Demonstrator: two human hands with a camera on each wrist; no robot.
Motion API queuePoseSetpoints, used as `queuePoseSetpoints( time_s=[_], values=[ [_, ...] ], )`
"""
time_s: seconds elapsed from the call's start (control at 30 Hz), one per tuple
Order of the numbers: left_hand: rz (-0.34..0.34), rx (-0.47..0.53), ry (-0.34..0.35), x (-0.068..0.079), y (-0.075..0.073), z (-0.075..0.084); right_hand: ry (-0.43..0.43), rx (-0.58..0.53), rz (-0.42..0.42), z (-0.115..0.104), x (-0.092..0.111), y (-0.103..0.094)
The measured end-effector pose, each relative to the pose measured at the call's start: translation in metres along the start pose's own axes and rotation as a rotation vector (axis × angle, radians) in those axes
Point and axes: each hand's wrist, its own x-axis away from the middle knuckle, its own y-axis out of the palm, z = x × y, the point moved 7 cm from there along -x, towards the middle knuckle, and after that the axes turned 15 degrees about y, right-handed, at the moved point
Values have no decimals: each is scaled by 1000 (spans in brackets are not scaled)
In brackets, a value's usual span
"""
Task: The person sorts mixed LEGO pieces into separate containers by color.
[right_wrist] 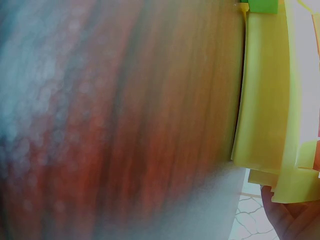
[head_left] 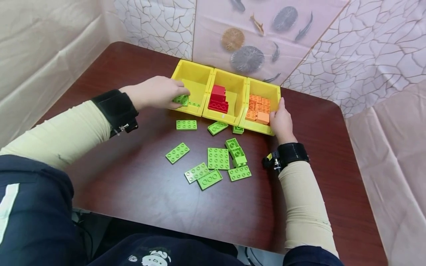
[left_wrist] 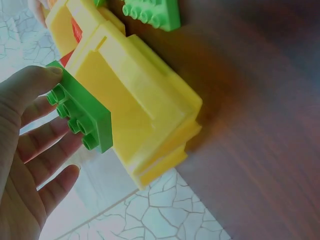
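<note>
The step in hand seems to be filling the left compartment of the yellow three-compartment bin (head_left: pixel 221 118); the left hand (head_left: pixel 159 92) pinches a green studded toy brick (left_wrist: pixel 85 107) there, thumb against fingers; the right hand (head_left: pixel 283 120) touches the bin's right end, whether gripping I cannot tell; the next move likely calls for releasing the brick inside.

A bright green rectangular plastic brick with round studs (head_left: pixel 181 99) is pinched in the left hand (head_left: pixel 157 92) at the left compartment of a yellow plastic bin with three open-topped compartments (head_left: pixel 216 117), its studs toward the fingers. The bin sits slantwise on the tabletop (head_left: pixel 139 177), red bricks (head_left: pixel 218 98) in its middle compartment, orange bricks (head_left: pixel 257 107) in the right.
</note>
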Motion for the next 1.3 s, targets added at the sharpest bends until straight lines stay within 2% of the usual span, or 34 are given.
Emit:
queuePoseSetpoints(
  time_s=[0.17,0.37,0.43,0.67,0.9,1.3],
  values=[
    [-53,-6,-10,-16,3,-9,-1,2,0,-2,1,3],
    [-42,-15,-23,-35,8,-23,-12,6,17,-6,2,2],
    [-57,-8,-28,-41,13,-27,-11,6,16,-7,3,3],
    [-130,57,-85,-51,30,-38,-15,2,12,-9,4,2],
    [-197,66,-96,-62,44,-43,-4,2,12,-6,1,0],
    [-277,209,-121,-80,54,-46,2,7,22,2,-4,-1]
  ],
)
